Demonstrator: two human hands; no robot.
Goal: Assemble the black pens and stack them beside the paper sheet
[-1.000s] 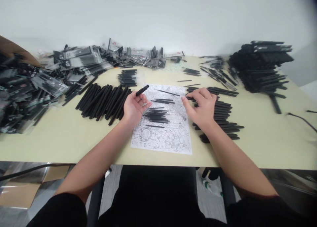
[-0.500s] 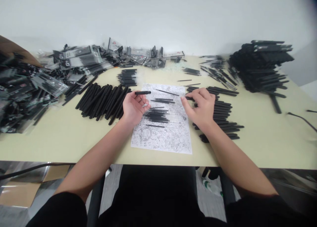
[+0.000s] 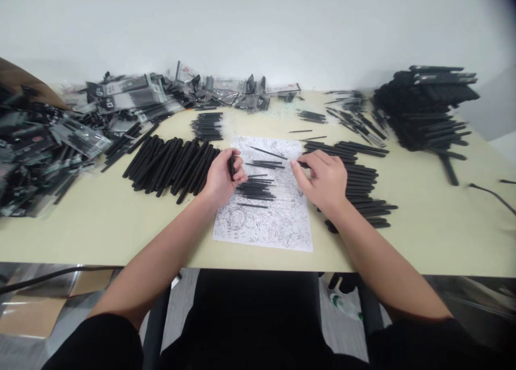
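My left hand is curled around a short black pen barrel, which stands nearly upright in the fingers. A thin black pen refill slants over the top of the printed paper sheet, its near end at the pinched thumb and fingers of my right hand. A dark piece also shows under the right fingers; I cannot tell whether it is held. Between the hands, several more thin refills lie in a loose row on the sheet.
Thick black barrels are heaped at left, and black pens lie by my right forearm. Clear packets spread along the back and left. A tall stack of black pens stands at back right. A thin cable lies at right.
My left hand has turned and closed more, swinging the barrel from lying flat to nearly upright. My right hand and the refill have shifted slightly left.
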